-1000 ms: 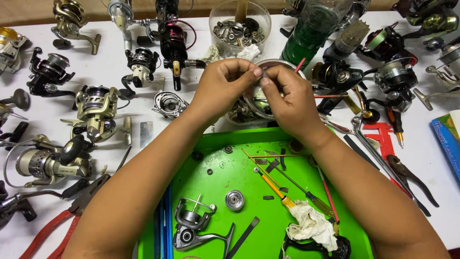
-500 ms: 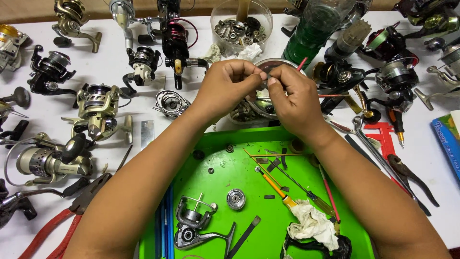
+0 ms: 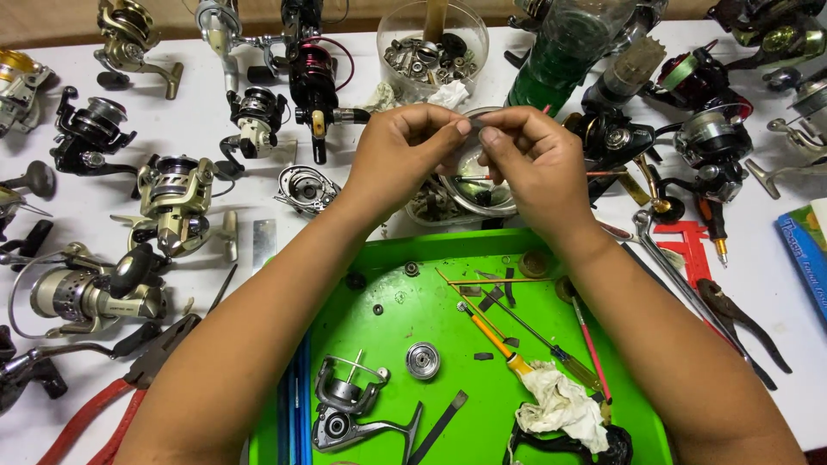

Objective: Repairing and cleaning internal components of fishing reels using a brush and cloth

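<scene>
Both hands pinch a tiny part, too small to identify: left hand (image 3: 405,155) and right hand (image 3: 530,159), fingertips meeting above the round metal dish (image 3: 482,194), beyond the green tray (image 3: 388,293). Keeping the grip over that dish seems wise.

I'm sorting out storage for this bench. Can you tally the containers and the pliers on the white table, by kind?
Clear plastic tub of metal parts: 1
Green bottle: 1
Metal bowl below the fingertips: 1
Pliers: 2, namely red-handled pliers and dark-handled pliers
Total: 5
</scene>
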